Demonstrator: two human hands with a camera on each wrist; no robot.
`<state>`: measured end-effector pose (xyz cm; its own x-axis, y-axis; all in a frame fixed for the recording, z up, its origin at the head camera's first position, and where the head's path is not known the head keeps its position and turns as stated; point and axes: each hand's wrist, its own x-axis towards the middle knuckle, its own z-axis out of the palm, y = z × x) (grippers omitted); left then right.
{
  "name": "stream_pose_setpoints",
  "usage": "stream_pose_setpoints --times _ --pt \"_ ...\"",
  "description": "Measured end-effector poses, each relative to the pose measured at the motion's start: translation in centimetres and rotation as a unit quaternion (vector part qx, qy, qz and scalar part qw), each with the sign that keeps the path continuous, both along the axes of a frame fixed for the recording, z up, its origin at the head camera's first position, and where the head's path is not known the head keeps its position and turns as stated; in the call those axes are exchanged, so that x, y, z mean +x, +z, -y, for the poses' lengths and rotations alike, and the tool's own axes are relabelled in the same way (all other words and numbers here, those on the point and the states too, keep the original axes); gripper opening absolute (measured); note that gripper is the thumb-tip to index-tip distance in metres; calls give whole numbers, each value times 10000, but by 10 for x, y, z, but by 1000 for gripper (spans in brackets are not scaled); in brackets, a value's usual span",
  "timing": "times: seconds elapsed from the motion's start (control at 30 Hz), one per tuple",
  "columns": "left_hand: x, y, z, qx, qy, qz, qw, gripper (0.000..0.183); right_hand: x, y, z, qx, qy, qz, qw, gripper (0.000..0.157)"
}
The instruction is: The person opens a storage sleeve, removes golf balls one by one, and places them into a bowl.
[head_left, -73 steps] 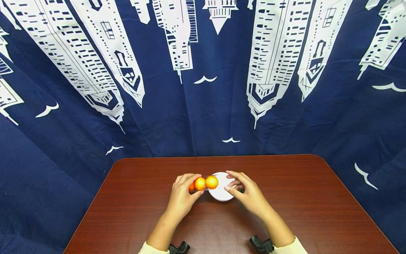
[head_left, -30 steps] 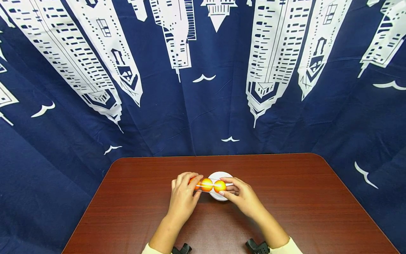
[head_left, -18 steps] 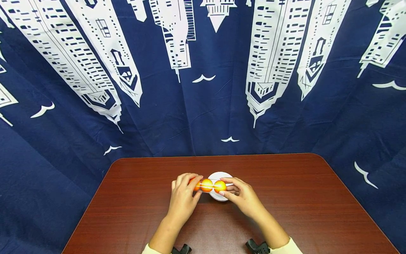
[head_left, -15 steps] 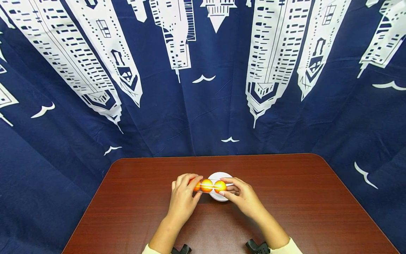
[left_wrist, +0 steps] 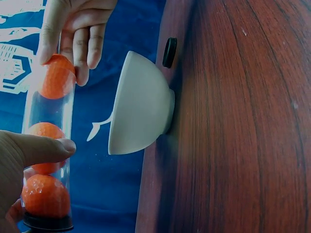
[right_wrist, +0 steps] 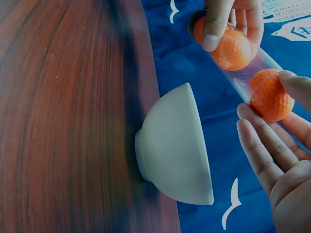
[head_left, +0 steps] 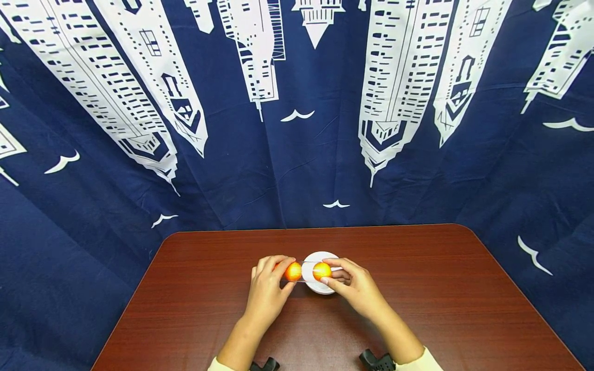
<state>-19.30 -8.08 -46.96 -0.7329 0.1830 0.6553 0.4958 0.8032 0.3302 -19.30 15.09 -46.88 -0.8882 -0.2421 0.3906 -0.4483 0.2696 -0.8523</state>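
Note:
My left hand point(head_left: 268, 284) grips a clear plastic tube point(left_wrist: 48, 110) with a black closed end, its thumb lying across the wall. Two orange dimpled golf balls sit towards that end, the lower golf ball point(left_wrist: 46, 196) in plain sight and the other golf ball point(right_wrist: 232, 50) partly behind the thumb. At the opposite, open end, my right hand point(head_left: 361, 286) pinches a third golf ball point(right_wrist: 271, 96) between thumb and fingers; it sits at the tube's mouth, partly sticking out. The tube is held sideways above a white bowl point(left_wrist: 141, 104).
The bowl stands upright on the brown wooden table point(head_left: 223, 309). A small black cap point(left_wrist: 169, 52) lies on the table by the bowl. A blue cloth point(head_left: 232, 180) with white building prints hangs behind the far edge.
My right hand has come in to the tube's mouth and taken hold of the end ball. Lately the middle ball has slid left along the tube, leaving a gap between them.

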Motion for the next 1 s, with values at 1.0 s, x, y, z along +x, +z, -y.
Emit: stream_pose_setpoints --times 1.0 --pt "-12 -8 11 1508 16 1273 9803 51 -21 -2 -5 1385 -505 -686 9867 40"
